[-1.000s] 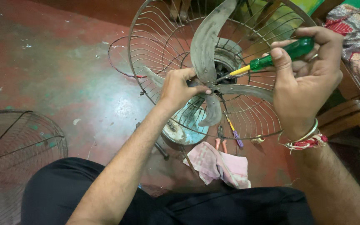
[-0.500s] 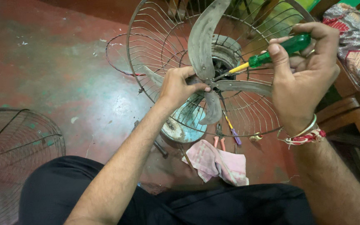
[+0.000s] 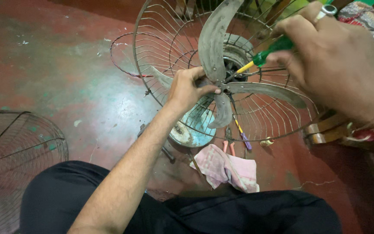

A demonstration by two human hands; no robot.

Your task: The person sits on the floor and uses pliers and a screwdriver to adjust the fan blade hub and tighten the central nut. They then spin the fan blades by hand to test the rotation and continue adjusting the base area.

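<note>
Floor [image 3: 66, 86]: red, worn, stained with greenish patches. The person sits on it, dark trousers at the bottom of view.

Rear wire guard [image 3: 161, 86] of a fan stands tilted in front of the knees; detached front guard [image 3: 18, 151] lies flat on the floor, well apart to the left.

Fan blade [image 3: 215, 39]: grey, dusty, three lobes, seated on the hub inside the rear guard.

Right hand [image 3: 338, 65]: fingers clamped round the green handle of a screwdriver [image 3: 265, 55]; yellow shank runs toward the hub. Tip hidden behind the blade.

Left hand [image 3: 189, 89]: fingers closed on the blade hub, bracing it.

Pink cloth [image 3: 226, 169] lies crumpled on the floor under the guard; pliers [image 3: 228, 145] and a second small screwdriver [image 3: 242, 135] just beyond it.

Judgement: the step in hand looks like working the blade's hub fastening. Next move calls for a firm hold on the hub so the blade cannot spin while the driver turns.
</note>
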